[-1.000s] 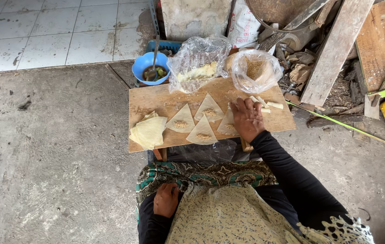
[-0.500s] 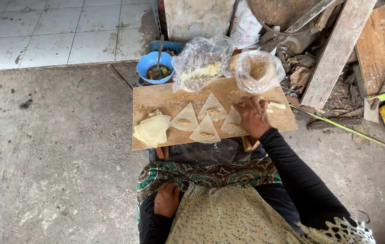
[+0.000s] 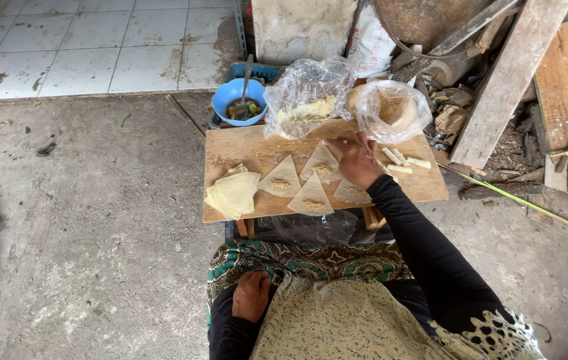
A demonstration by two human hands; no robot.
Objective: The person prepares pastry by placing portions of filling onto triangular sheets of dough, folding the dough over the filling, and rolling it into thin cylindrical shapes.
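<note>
Wooden board (image 3: 424, 187) under outstretched right hand (image 3: 354, 160)

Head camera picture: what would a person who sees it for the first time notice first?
First, the wooden board in the middle, with four triangular wrappers on it, each holding a little filling, and a stack of plain wrappers at its left end. The right hand reaches over the triangles, while the left hand rests on the lap. Behind the board stand a blue bowl with a spoon and two clear plastic bags.
</note>
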